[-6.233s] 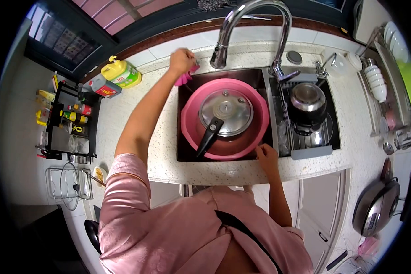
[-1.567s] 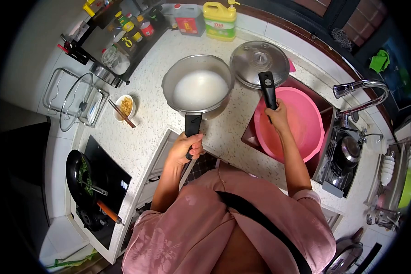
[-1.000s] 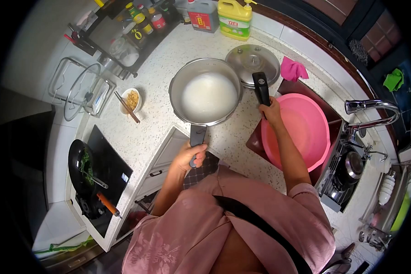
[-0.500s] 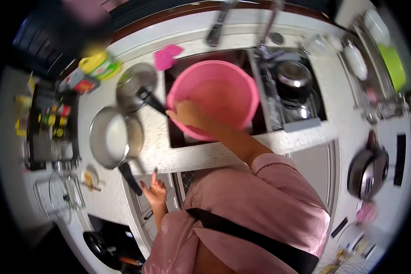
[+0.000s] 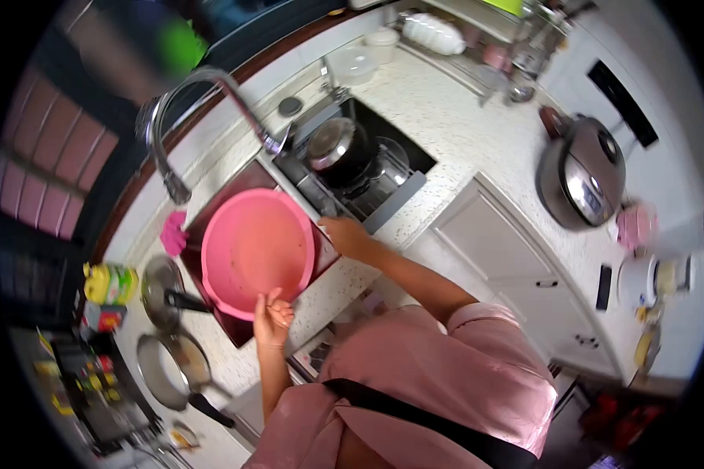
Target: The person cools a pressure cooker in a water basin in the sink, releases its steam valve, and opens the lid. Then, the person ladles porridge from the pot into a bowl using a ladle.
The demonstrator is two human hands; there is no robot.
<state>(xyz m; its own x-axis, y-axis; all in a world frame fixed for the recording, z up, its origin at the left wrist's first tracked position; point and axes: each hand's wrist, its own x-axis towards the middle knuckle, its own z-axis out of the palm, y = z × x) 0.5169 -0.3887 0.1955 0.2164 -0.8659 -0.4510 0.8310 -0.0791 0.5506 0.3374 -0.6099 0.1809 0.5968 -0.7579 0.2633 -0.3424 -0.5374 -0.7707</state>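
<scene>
A pink basin point(image 5: 215, 293) sits in the left sink bowl point(image 5: 238, 332), with cloudy reddish water in it. My left hand point(image 5: 274, 319) is at the basin's near rim, fingers loosely bent and apart, with nothing seen in them. My right hand point(image 5: 346, 237) is at the sink's right edge, just beside the basin; its fingertips are blurred and partly hidden. Left of the basin lies a round pan or lid point(image 5: 160, 285), its black handle point(image 5: 186, 301) reaching over the sink's edge. Below that stands a steel saucepan point(image 5: 152, 367) holding something whitish.
A dark pot point(image 5: 338, 148) and a clear lid point(image 5: 387, 160) fill the right sink bowl. The chrome faucet point(image 5: 211, 74) arches behind the basin. A pink cloth or glove point(image 5: 174, 233) lies at the sink's back left. A rice cooker point(image 5: 583, 176) stands on the right counter.
My view has turned to the right. My right hand has left the black handle area and crossed to the basin's right side. My left hand has come up to the basin's near rim.
</scene>
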